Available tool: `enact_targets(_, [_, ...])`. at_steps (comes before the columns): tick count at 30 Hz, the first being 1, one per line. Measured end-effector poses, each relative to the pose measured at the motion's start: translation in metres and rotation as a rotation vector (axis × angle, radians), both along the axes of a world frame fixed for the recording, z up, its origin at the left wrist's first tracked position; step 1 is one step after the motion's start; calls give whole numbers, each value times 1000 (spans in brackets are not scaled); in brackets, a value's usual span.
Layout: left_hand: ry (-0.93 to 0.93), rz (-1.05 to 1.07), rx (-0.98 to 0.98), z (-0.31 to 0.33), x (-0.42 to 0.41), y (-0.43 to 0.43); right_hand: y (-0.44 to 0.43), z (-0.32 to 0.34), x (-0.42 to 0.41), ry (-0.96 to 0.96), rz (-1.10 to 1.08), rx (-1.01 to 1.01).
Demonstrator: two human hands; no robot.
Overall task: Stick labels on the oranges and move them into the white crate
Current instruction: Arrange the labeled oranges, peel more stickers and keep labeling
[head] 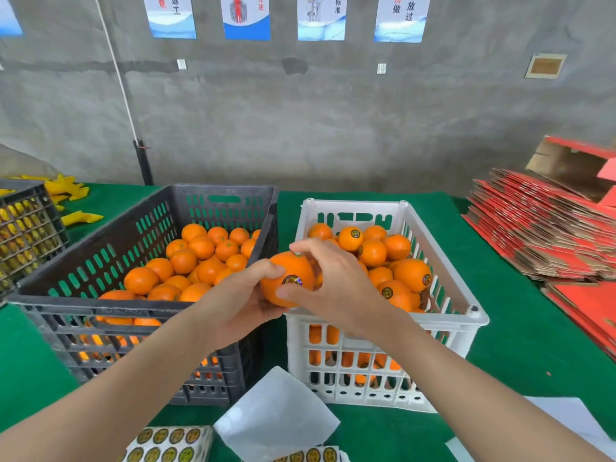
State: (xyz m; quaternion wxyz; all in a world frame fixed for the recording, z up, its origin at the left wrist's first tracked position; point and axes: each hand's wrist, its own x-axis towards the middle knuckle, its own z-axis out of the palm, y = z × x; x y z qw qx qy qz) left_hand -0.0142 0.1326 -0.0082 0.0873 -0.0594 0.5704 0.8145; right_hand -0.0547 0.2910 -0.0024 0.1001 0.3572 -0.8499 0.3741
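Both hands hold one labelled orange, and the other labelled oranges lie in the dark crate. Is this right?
Not quite: in the head view the other labelled oranges lie in the white crate. The left hand and right hand do hold one labelled orange.

On the green surface (520, 328), flattened red cartons (540, 235) are stacked at the right, yellow wrappers (66, 191) lie beside a dark crate (26, 228) at the far left, and posters (246, 18) hang on the grey wall (300, 128) behind.

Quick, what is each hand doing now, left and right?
Left hand: holds the round labelled orange.
Right hand: grips the same orange, thumb beside its dark round label.
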Motion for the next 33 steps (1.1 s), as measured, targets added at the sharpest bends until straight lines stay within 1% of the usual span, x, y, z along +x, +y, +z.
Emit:
enact_targets(2, [1, -58, 12, 1, -12, 9, 10, 4, -12, -45, 40, 9])
enact_targets(4, [14, -122, -69, 4, -30, 22, 19, 8, -30, -89, 52, 52])
enact_targets(5, [38, -114, -151, 4, -42, 29, 22, 9, -44, -86, 18, 69])
enact_targets(7, [71, 31, -359, 3, -68, 39, 31, 9, -76, -91, -121, 47])
enact_targets(8, [87, 140, -444, -1, -79, 42, 35, 8, -94, -125, -204, 17])
enact_targets(9, [113, 229, -573, -7, -87, 43, 39, 4, -111, -180, -280, -11])
enact_targets(10, [116, 282, -688, -14, -92, 44, 42, -2, -126, -233, -340, -26])
enact_targets(12, [149, 287, -882, -36, -96, 40, 40, -19, -151, -269, -394, 10])
enact_targets(13, [191, 261, -914, -45, -97, 38, 36, -28, -160, -261, -380, 48])
enact_targets(16, [244, 359, -896, -61, -100, 36, 15, -52, -175, -212, -276, 154])
enact_targets(17, [258, 345, -954, -62, -101, 35, 8, -59, -177, -223, -240, 177])
enact_targets(18, [263, 327, -973, -63, -101, 36, 2, -65, -177, -249, -204, 209])
enact_targets(20, [306, 359, -1037, -65, -102, 35, -8, -74, -176, -263, -138, 332])
enact_targets(22, [311, 369, -1020, -65, -101, 34, -11, -77, -175, -220, -112, 448])
enact_targets(25, [315, 371, -1000, -63, -99, 34, -5, -70, -165, -217, -126, 523])
enact_targets(26, [332, 353, -926, -61, -95, 35, -3, -64, -158, -186, -151, 499])
enact_targets(27, [370, 326, -862, -60, -91, 36, -1, -59, -148, -125, -192, 416])
enact_targets(28, [402, 306, -832, -59, -87, 37, 1, -53, -134, -51, -232, 270])
enact_targets(29, [434, 316, -852, -58, -84, 38, 2, -48, -117, 19, -243, 82])
enact_targets(30, [454, 344, -890, -57, -80, 38, 4, -44, -96, 89, -204, -108])
enact_targets(31, [475, 390, -926, -56, -78, 38, 7, -43, -74, 155, -118, -244])
enact_targets(32, [499, 432, -964, -55, -74, 36, 10, -46, -51, 203, -18, -302])
enact_targets(33, [521, 455, -987, -54, -69, 34, 12, -53, -29, 204, 68, -299])
